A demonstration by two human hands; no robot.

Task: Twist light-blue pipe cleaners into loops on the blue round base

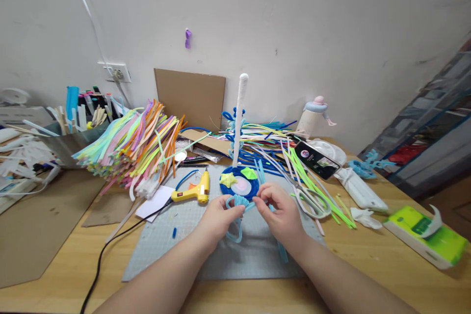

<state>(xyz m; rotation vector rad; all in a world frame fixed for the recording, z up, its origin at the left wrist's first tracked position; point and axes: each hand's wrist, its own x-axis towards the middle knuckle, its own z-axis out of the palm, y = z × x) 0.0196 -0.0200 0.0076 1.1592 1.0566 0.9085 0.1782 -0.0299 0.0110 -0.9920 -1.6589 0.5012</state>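
Note:
Between the fingers of my left hand (222,218) is a looped bundle of light blue pipe cleaners (235,235), bent into rounded loops. My right hand (277,211) pinches the strands coming out of the bundle's right side, and loose ends hang below that hand. Just beyond my hands a round blue base (225,192) with a pale centre lies on the grey cutting mat (184,260). A yellow star (228,179) and a green star (249,172) sit on it. Behind it rises a white fuzzy post (241,108) with blue curls beside it.
A yellow glue gun (193,191) with a black cord lies left of my hands. Scissors (312,202), green pipe cleaners (338,213) and a phone (318,159) lie right. A large bundle of coloured pipe cleaners (136,147) stands at left; a tissue pack (427,235) is at far right.

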